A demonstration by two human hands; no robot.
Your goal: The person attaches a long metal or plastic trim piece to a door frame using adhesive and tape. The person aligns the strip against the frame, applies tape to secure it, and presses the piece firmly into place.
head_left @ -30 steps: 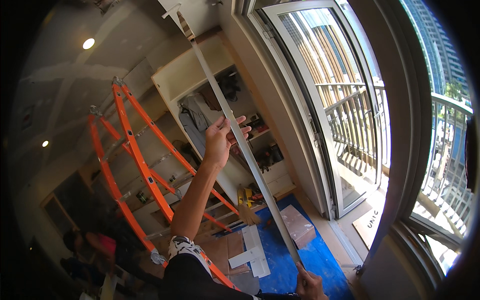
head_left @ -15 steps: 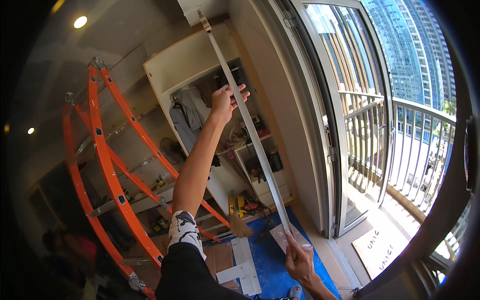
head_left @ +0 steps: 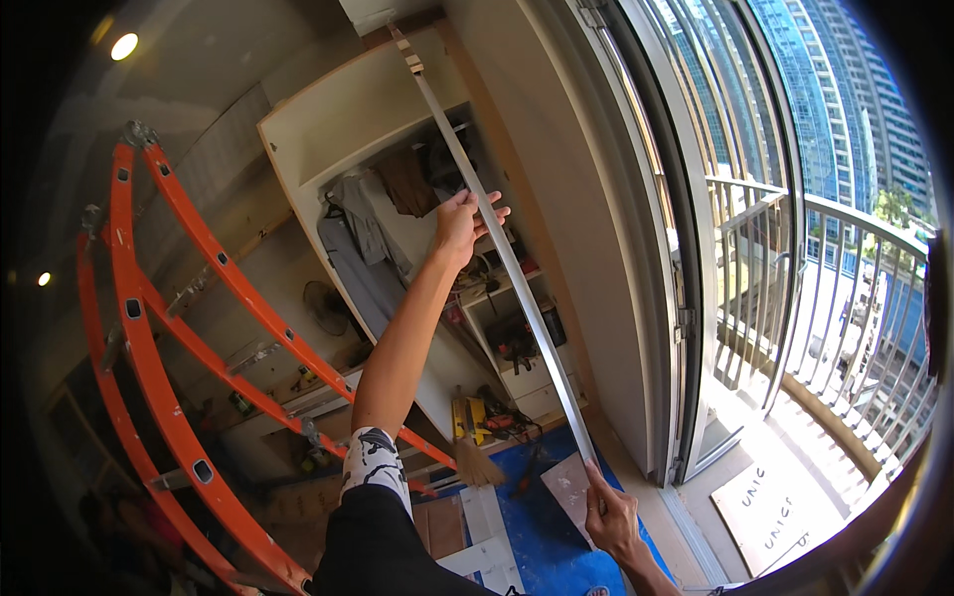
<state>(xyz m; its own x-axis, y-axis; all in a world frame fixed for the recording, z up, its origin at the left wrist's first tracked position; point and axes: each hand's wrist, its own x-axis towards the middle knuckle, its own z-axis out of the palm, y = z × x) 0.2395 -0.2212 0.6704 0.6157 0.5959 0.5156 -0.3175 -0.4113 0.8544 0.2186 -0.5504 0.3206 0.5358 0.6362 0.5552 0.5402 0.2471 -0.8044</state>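
Observation:
A long, narrow silvery metal bar (head_left: 527, 298) slants up from lower right to the ceiling area. A tan, banded piece (head_left: 405, 50) is fixed at its top end, close to the white boxed corner (head_left: 373, 12); whether they touch I cannot tell. My left hand (head_left: 465, 226), arm stretched upward, supports the bar partway along, with the bar between thumb and fingers and the fingertips loosely extended past it. Low down, the bar's bottom end is closed inside my right hand (head_left: 614, 519), with fingers wrapped round it.
An orange ladder (head_left: 149, 338) stands at left. An open white wardrobe (head_left: 298, 189) with hanging clothes is ahead. Below lie a broom (head_left: 477, 467), a blue floor sheet (head_left: 527, 507) and a flat board (head_left: 568, 487). Glass doors (head_left: 785, 228) and a balcony railing (head_left: 865, 233) are at right.
The view has shifted, with the ladder sitting farther left in it. Both hands keep their hold on the bar and appear slightly farther right and lower; its top end stays near the corner.

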